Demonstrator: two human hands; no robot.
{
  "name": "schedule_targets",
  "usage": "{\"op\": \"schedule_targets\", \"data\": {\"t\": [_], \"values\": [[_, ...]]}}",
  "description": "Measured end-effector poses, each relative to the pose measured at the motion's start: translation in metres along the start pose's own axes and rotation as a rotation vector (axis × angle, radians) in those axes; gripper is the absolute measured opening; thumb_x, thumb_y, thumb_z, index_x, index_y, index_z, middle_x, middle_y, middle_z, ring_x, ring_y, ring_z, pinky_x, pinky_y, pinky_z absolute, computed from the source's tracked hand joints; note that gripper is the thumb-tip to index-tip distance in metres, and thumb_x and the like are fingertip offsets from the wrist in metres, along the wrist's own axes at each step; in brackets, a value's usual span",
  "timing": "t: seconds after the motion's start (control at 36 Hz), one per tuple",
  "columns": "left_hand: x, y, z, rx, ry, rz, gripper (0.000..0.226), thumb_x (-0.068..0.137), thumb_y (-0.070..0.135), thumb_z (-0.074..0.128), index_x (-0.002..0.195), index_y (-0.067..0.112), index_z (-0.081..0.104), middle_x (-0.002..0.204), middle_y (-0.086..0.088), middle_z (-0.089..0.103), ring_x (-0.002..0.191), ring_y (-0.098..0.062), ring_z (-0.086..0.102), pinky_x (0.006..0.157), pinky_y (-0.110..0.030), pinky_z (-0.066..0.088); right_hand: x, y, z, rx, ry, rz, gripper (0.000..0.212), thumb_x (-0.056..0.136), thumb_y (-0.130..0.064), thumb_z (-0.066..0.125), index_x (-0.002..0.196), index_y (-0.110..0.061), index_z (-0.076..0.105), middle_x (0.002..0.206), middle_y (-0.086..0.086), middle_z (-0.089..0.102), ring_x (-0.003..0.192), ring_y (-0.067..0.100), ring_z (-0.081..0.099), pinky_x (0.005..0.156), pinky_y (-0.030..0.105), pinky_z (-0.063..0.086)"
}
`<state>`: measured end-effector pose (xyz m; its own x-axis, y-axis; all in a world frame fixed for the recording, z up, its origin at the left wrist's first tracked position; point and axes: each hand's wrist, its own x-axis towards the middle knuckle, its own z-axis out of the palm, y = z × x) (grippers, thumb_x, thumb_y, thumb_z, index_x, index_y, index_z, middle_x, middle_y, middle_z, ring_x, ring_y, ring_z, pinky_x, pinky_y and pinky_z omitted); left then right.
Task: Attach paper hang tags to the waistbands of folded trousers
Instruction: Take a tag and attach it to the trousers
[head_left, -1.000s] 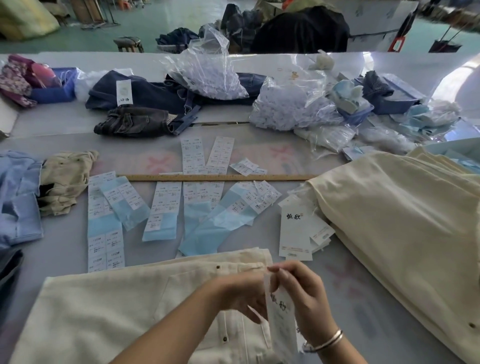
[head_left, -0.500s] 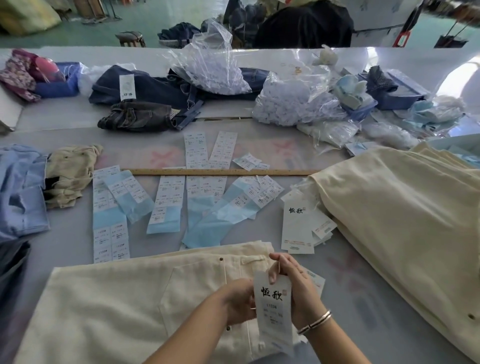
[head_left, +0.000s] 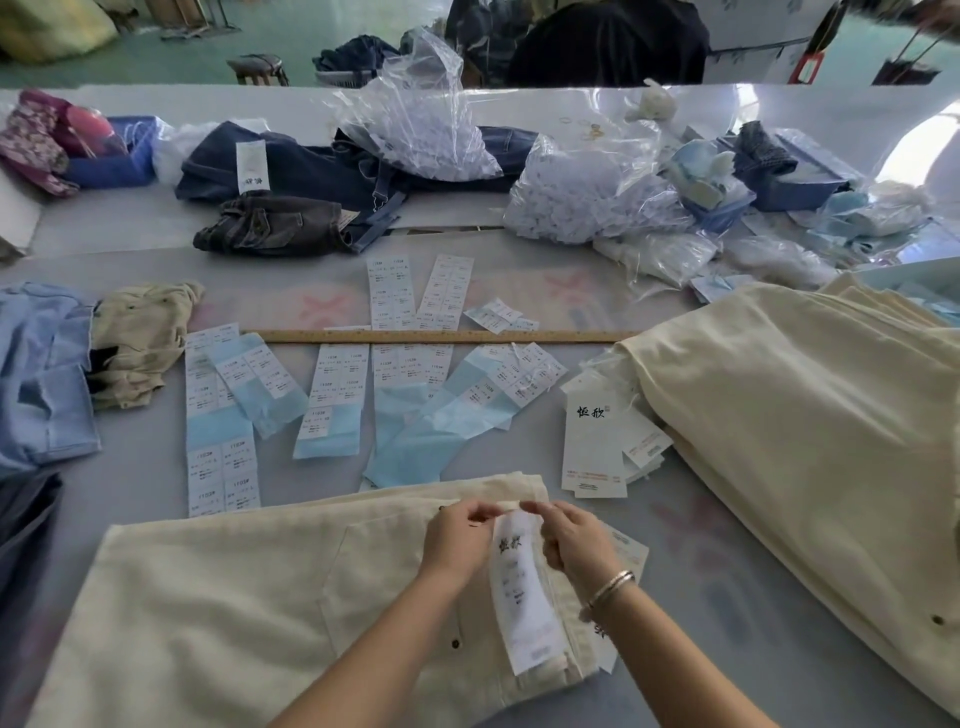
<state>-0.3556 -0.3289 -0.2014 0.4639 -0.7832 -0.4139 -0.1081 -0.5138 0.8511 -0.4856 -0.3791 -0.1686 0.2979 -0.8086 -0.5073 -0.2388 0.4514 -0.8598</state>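
- At the far left edge a folded pale blue garment (head_left: 44, 374) and a crumpled khaki garment (head_left: 143, 345) lay on the grey table (head_left: 727, 561), well apart from the work, so nothing there hemmed in the left elbow.
- The folded cream trousers (head_left: 218, 613) lay across the near middle of the table, waistband end to the right, under both hands.
- The left hand (head_left: 457, 538) had its fingers curled, pinching something small at the top of the tag, apparently the string or fastener, though that was too small to make out.
- The white paper hang tag with black printed characters (head_left: 524, 592) hung between the two hands, draped down over the waistband.
- The right hand (head_left: 574, 540), a silver bangle (head_left: 613, 584) on its wrist, likewise pinched at the tag's top with curled fingers.
- To do this step well, I judge the fingertips should stay close together and low over the waistband, so the loop closes without dragging the fold open.
- Strips of white and blue printed labels (head_left: 332, 400) and a long wooden ruler (head_left: 441, 336) lay beyond the trousers; reaching forward risked scattering them.
- A stack of spare white hang tags (head_left: 595, 447) sat just right of the labels, within easy reach.
- A big pile of cream trousers (head_left: 810, 441) crowded the right side, leaving only a narrow strip of bare table beside the right forearm.
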Motion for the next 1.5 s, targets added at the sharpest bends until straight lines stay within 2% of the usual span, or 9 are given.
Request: {"op": "schedule_targets", "data": {"t": [0.31, 0.5, 0.64, 0.83, 1.11, 1.28, 1.36, 1.42, 1.5], "values": [[0.034, 0.004, 0.003, 0.846, -0.031, 0.291, 0.03, 0.097, 0.014, 0.044, 0.115, 0.02, 0.068, 0.121, -0.002, 0.064, 0.109, -0.024, 0.061, 0.084, -0.029, 0.047, 0.022, 0.018, 0.014, -0.053, 0.026, 0.089, 0.014, 0.094, -0.003, 0.052, 0.091, -0.004, 0.066, 0.062, 0.007, 0.061, 0.03, 0.004, 0.039, 0.037, 0.014, 0.034], [0.043, 0.004, -0.003, 0.486, -0.043, 0.132, 0.012, 0.088, 0.021, 0.063, 0.095, 0.016, 0.071, 0.101, -0.002, 0.071, 0.094, -0.019, 0.064, 0.08, -0.026, 0.047, 0.035, 0.023, 0.015, -0.386, 0.039, 0.061, 0.024, 0.087, -0.019, 0.066, 0.063, -0.018, 0.065, 0.061, 0.0, 0.062, 0.045, 0.009, 0.049, 0.043, 0.015, 0.041], [0.041, 0.006, -0.017, 0.166, -0.231, 0.037, 0.005, 0.083, 0.02, 0.073, 0.081, 0.017, 0.07, 0.08, 0.001, 0.068, 0.079, -0.011, 0.061, 0.08, -0.027, 0.05, 0.04, 0.026, 0.023, -0.438, 0.031, 0.046, 0.024, 0.087, -0.025, 0.064, 0.064, -0.022, 0.067, 0.06, 0.0, 0.061, 0.05, 0.012, 0.049, 0.053, 0.025, 0.042], [0.032, -0.001, -0.028, 0.049, -0.222, 0.021, 0.012, 0.09, 0.019, 0.065, 0.097, 0.014, 0.073, 0.078, 0.0, 0.067, 0.074, -0.013, 0.06, 0.077, -0.03, 0.051, 0.043, 0.033, 0.037, -0.435, 0.128, -0.059, 0.034, 0.086, -0.018, 0.058, 0.052, -0.02, 0.061, 0.048, -0.006, 0.055, 0.047, 0.009, 0.046, 0.051, 0.022, 0.035], [0.027, -0.002, -0.028, 0.155, -0.156, 0.127, 0.013, 0.086, 0.017, 0.069, 0.096, 0.021, 0.076, 0.085, 0.011, 0.072, 0.078, 0.001, 0.064, 0.069, -0.006, 0.046, 0.04, 0.04, 0.036, -0.456, 0.135, -0.12, 0.023, 0.087, -0.017, 0.058, 0.071, -0.006, 0.07, 0.062, 0.011, 0.064, 0.058, 0.013, 0.049, 0.055, 0.026, 0.036], [0.027, -0.004, -0.027, 0.134, -0.088, 0.088, 0.005, 0.089, 0.02, 0.067, 0.087, 0.021, 0.071, 0.077, 0.009, 0.068, 0.071, -0.005, 0.06, 0.066, -0.015, 0.047, 0.033, 0.032, 0.037, -0.557, 0.083, -0.147, 0.027, 0.087, -0.023, 0.057, 0.063, -0.018, 0.067, 0.057, -0.003, 0.058, 0.055, 0.01, 0.046, 0.052, 0.022, 0.035], [0.025, -0.005, -0.026, 0.042, 0.063, 0.107, 0.009, 0.093, 0.02, 0.062, 0.085, 0.023, 0.064, 0.08, 0.007, 0.068, 0.077, -0.011, 0.062, 0.068, -0.014, 0.047, 0.028, 0.03, 0.03, -0.409, 0.244, -0.204, 0.027, 0.09, -0.022, 0.058, 0.068, -0.012, 0.07, 0.058, -0.001, 0.057, 0.06, 0.015, 0.05, 0.058, 0.026, 0.037], [0.021, -0.006, -0.025, 0.001, 0.086, 0.17, 0.016, 0.093, 0.018, 0.063, 0.08, 0.028, 0.062, 0.081, 0.007, 0.068, 0.077, -0.008, 0.062, 0.065, -0.007, 0.045, 0.022, 0.025, 0.028, -0.31, 0.365, -0.335, 0.015, 0.089, -0.014, 0.062, 0.075, -0.013, 0.07, 0.072, -0.001, 0.063, 0.066, 0.013, 0.055, 0.06, 0.011, 0.037], [0.013, -0.004, -0.024, -0.074, 0.053, 0.238, 0.019, 0.092, 0.016, 0.064, 0.079, 0.031, 0.062, 0.081, 0.01, 0.07, 0.075, -0.001, 0.063, 0.069, -0.008, 0.047, 0.019, 0.018, 0.032, -0.405, 0.198, -0.492, 0.014, 0.087, -0.007, 0.066, 0.099, -0.012, 0.072, 0.096, -0.006, 0.06, 0.07, 0.002, 0.054, 0.066, 0.001, 0.038]]}}
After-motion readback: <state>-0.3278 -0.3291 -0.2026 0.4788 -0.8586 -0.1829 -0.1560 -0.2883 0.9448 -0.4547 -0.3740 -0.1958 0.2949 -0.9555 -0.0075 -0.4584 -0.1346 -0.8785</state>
